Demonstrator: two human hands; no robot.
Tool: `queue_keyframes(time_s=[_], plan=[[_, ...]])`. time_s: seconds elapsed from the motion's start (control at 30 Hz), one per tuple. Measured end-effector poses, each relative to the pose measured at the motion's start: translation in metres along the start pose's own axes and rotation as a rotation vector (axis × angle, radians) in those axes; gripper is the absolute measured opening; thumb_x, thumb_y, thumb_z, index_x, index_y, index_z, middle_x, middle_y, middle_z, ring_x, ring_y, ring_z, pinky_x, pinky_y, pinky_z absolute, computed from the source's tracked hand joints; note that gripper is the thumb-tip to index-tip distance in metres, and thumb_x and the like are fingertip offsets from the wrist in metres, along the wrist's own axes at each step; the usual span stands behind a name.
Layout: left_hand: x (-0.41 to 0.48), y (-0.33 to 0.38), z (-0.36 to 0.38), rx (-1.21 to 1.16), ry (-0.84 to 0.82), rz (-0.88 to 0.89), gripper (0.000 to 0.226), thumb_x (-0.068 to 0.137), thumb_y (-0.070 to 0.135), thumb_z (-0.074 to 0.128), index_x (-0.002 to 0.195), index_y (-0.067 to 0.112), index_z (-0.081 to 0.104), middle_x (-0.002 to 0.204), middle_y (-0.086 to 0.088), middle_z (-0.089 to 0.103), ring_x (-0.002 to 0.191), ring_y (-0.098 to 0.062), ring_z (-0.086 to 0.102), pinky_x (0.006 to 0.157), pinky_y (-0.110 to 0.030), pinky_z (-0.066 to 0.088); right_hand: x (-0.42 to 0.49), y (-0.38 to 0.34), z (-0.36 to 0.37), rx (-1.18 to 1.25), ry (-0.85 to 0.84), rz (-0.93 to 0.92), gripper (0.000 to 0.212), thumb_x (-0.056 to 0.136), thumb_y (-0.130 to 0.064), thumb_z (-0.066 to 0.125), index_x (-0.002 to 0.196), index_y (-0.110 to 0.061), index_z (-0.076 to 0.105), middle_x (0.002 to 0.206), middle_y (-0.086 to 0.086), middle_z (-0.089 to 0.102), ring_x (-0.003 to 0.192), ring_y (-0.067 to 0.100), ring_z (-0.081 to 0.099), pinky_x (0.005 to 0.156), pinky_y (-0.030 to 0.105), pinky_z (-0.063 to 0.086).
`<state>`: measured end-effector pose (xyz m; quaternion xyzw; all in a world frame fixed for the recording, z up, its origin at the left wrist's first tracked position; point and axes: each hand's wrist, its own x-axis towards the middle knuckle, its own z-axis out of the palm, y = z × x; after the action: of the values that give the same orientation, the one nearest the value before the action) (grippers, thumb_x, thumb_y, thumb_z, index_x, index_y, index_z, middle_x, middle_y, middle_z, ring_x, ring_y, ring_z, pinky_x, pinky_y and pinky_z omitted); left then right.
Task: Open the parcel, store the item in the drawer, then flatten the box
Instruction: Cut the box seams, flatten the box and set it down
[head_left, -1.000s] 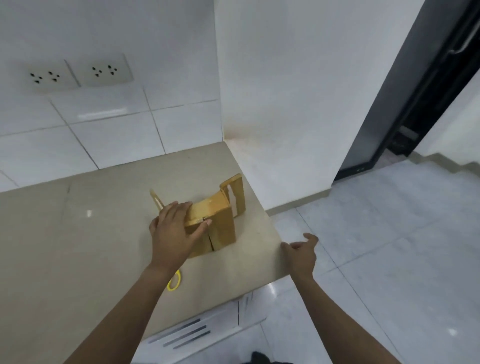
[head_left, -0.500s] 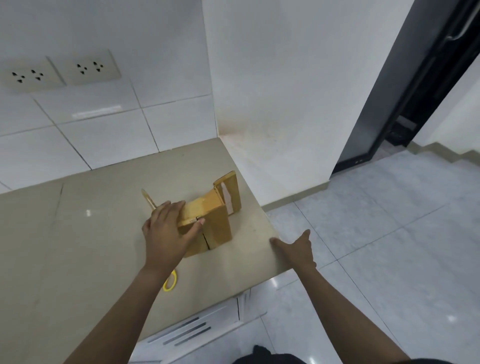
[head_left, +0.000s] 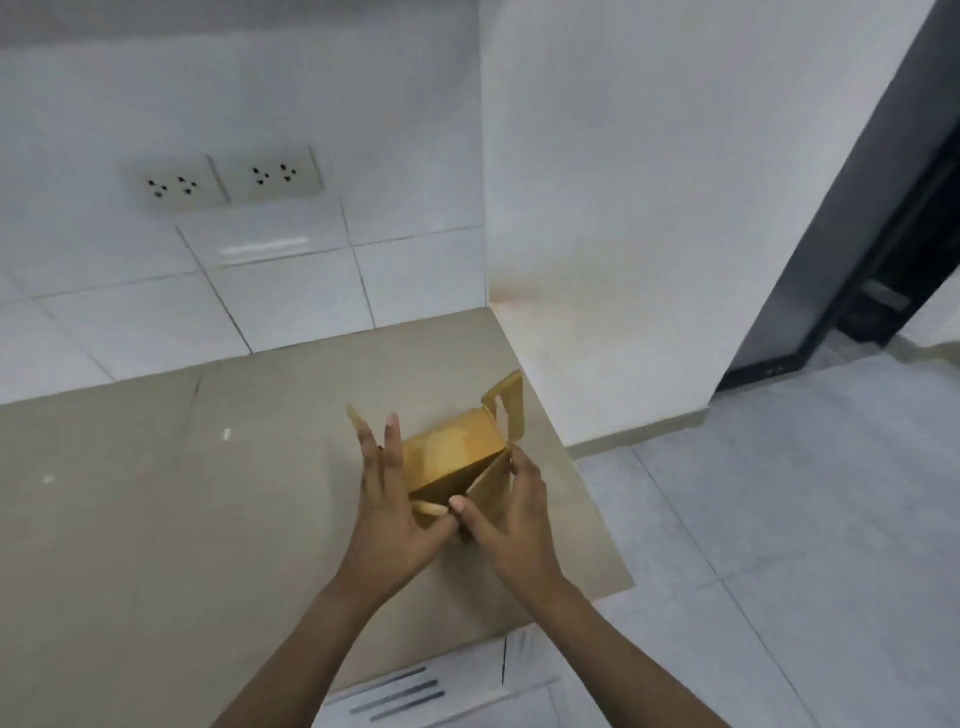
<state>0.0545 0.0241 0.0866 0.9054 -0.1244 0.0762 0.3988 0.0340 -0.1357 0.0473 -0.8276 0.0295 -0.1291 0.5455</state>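
A small brown cardboard box (head_left: 457, 452) stands on the beige countertop (head_left: 208, 493) near its right edge, with a flap (head_left: 511, 402) sticking up at its far right. My left hand (head_left: 387, 499) presses flat against the box's left side, fingers straight and pointing up. My right hand (head_left: 511, 512) grips the box's near right flap, thumb on the front corner. The frame is blurred. The box's inside is hidden, and no item shows. A white drawer front (head_left: 415, 691) with dark slots sits below the counter's front edge.
A white tiled wall with two sockets (head_left: 223, 179) stands behind the counter. A white pillar (head_left: 623, 208) rises at the counter's right end. Grey floor tiles (head_left: 805, 519) spread to the right, with a dark doorway (head_left: 893, 260) beyond.
My right hand came up from the counter's edge onto the box's right side. My left hand shifted from the top to the box's left side. The yellow-handled scissors are now hidden.
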Motion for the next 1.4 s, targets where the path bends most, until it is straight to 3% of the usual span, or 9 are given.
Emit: queue_keyframes(time_s=[0.2, 0.33, 0.43, 0.57, 0.67, 0.73, 0.83, 1.17, 1.4], plan=[[-0.019, -0.029, -0.029, -0.067, -0.279, 0.026, 0.105, 0.075, 0.037, 0.059, 0.145, 0.044, -0.019, 0.156, 0.025, -0.018, 0.144, 0.005, -0.009, 0.107, 0.002, 0.004, 0.022, -0.001, -0.01, 0.034, -0.147, -0.011, 0.095, 0.073, -0.035, 0.07, 0.149, -0.036, 0.013, 0.15, -0.008, 0.03, 0.137, 0.009, 0.031, 0.112, 0.034, 0.035], [-0.034, -0.046, -0.036, -0.145, -0.283, -0.064, 0.085, 0.085, 0.016, 0.049, 0.145, 0.055, 0.004, 0.151, 0.03, 0.017, 0.138, 0.001, 0.032, 0.11, -0.012, 0.029, 0.031, -0.003, -0.032, 0.126, -0.124, -0.106, 0.052, 0.087, -0.015, 0.048, 0.137, -0.029, 0.05, 0.134, -0.009, 0.057, 0.124, 0.006, 0.052, 0.104, 0.03, 0.046], [-0.036, -0.051, -0.048, -0.153, -0.093, -0.122, 0.065, 0.09, 0.003, 0.048, 0.137, 0.047, 0.043, 0.144, 0.014, 0.045, 0.128, -0.005, 0.049, 0.103, -0.016, 0.038, 0.041, -0.012, -0.049, 0.102, -0.076, -0.095, 0.032, 0.085, -0.02, 0.047, 0.091, -0.042, 0.07, 0.087, -0.016, 0.072, 0.082, 0.002, 0.065, 0.068, 0.013, 0.051], [-0.022, -0.036, -0.062, 0.295, 0.108, -0.067, 0.046, 0.092, 0.047, 0.035, 0.104, 0.021, 0.071, 0.127, -0.003, 0.065, 0.136, -0.027, 0.042, 0.108, -0.04, 0.034, 0.054, -0.021, -0.058, 0.089, -0.12, -0.113, 0.041, 0.085, 0.005, 0.055, 0.072, -0.033, 0.064, 0.073, -0.011, 0.067, 0.076, 0.01, 0.063, 0.063, 0.016, 0.049], [-0.012, -0.023, -0.059, 0.625, 0.098, -0.064, 0.079, 0.08, 0.08, 0.028, 0.109, 0.017, 0.066, 0.147, -0.012, 0.046, 0.145, -0.027, 0.024, 0.112, -0.054, 0.026, 0.058, -0.036, -0.05, 0.121, -0.145, -0.157, 0.036, 0.088, 0.002, 0.056, 0.077, -0.032, 0.063, 0.08, -0.011, 0.068, 0.083, 0.007, 0.065, 0.069, 0.014, 0.051], [-0.009, -0.018, -0.048, 0.632, -0.013, -0.123, 0.111, 0.065, 0.095, 0.027, 0.146, 0.019, 0.029, 0.161, -0.013, 0.015, 0.148, -0.029, 0.012, 0.115, -0.057, 0.019, 0.059, -0.045, -0.043, 0.141, -0.145, -0.181, 0.028, 0.09, -0.003, 0.057, 0.083, -0.029, 0.062, 0.084, -0.011, 0.068, 0.088, 0.008, 0.064, 0.073, 0.016, 0.052], [-0.009, -0.016, -0.025, 0.54, -0.079, -0.146, 0.121, 0.058, 0.092, 0.045, 0.147, 0.04, -0.019, 0.163, -0.01, -0.002, 0.145, -0.043, 0.012, 0.11, -0.062, 0.025, 0.058, -0.055, -0.034, 0.093, -0.201, -0.231, 0.014, 0.093, -0.014, 0.059, 0.095, -0.028, 0.062, 0.093, -0.014, 0.067, 0.096, 0.006, 0.063, 0.076, 0.015, 0.054], [-0.027, -0.031, -0.031, 0.444, -0.039, -0.035, 0.099, 0.074, 0.066, 0.046, 0.149, 0.038, -0.013, 0.159, -0.005, 0.013, 0.144, -0.038, 0.015, 0.11, -0.058, 0.033, 0.044, -0.056, -0.036, -0.296, -0.265, -0.527, 0.025, 0.098, -0.028, 0.047, 0.116, -0.018, 0.062, 0.109, 0.0, 0.069, 0.097, 0.01, 0.064, 0.083, 0.015, 0.051], [-0.05, -0.049, -0.027, 0.565, -0.116, -0.061, 0.099, 0.069, 0.066, 0.049, 0.149, 0.043, -0.004, 0.161, -0.009, 0.009, 0.143, -0.04, 0.016, 0.102, -0.06, 0.038, 0.019, -0.041, -0.032, -0.615, -0.301, -0.812, 0.047, 0.071, -0.009, 0.081, 0.113, -0.019, 0.063, 0.098, 0.004, 0.072, 0.084, 0.02, 0.068, 0.069, 0.025, 0.054]])
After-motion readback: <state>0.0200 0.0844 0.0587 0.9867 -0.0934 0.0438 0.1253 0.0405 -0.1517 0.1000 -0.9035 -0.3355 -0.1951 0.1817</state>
